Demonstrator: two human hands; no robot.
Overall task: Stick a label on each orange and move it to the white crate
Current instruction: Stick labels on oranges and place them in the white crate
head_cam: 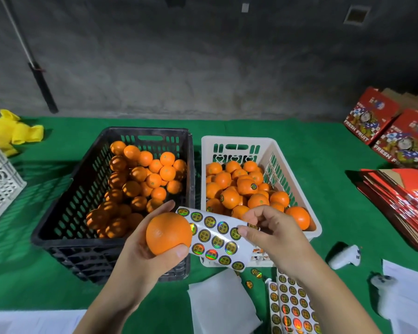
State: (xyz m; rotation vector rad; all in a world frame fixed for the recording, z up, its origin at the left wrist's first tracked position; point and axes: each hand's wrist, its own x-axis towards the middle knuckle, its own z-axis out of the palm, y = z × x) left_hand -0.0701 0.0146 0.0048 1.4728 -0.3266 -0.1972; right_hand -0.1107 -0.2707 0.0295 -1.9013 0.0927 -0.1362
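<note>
Meanwhile, left hand (152,247) grips 1 orange (168,233) (unlabelled side up); right fingers (247,231) pinch the label sheet (215,239).

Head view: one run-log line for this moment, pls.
stage: peeling label | left hand: holds orange | right hand: pinches label sheet | orange: unlabeled side showing, above black crate | white crate: part-filled

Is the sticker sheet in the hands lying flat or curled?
Curled. The sticker sheet arches between the orange in the left hand and the right hand pinching its edge.
</note>
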